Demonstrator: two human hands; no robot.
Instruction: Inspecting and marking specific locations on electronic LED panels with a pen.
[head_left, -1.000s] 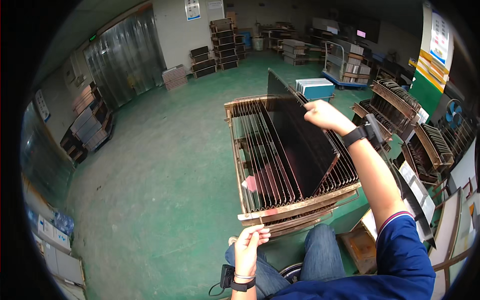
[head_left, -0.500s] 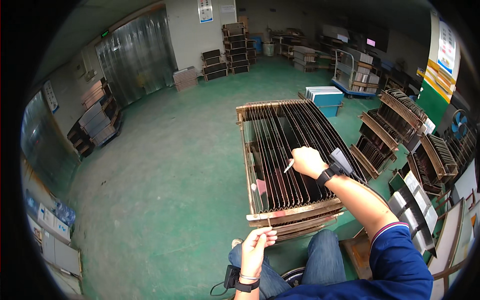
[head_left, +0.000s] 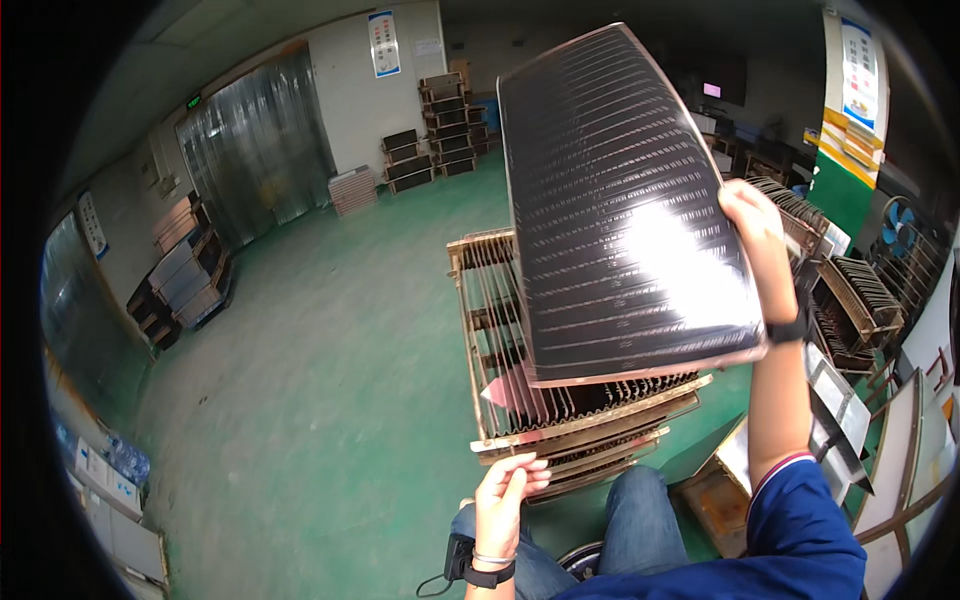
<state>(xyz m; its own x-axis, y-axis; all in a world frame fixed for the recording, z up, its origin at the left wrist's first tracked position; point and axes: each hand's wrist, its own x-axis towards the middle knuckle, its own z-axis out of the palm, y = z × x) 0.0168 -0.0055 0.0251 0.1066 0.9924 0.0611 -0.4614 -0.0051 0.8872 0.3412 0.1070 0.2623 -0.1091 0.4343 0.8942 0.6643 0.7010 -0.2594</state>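
Note:
My right hand point(head_left: 757, 235) grips the right edge of a large glossy black circuit board panel point(head_left: 600, 220). The panel has a copper-coloured border and rows of fine pale marks, with bright glare at its lower right. It is raised and tilted above a slotted rack point(head_left: 600, 432), covering much of it. Thin wire dividers and a wavy front bar show on the rack. Just in front of that bar, my left hand point(head_left: 508, 490) has its fingers curled together; whatever may be between them is too small to make out.
More slotted racks point(head_left: 855, 305) stand at the right, near a blue fan point(head_left: 898, 225). Stacked dark trays point(head_left: 450, 130) sit by the back wall. A loaded cart point(head_left: 190, 265) is at the far left. Green floor point(head_left: 300, 400) stretches to the left.
My right hand was down over the rack's dividers; it has risen and now holds up the black circuit board panel. My left hand stays by the rack's front. The view has shifted slightly.

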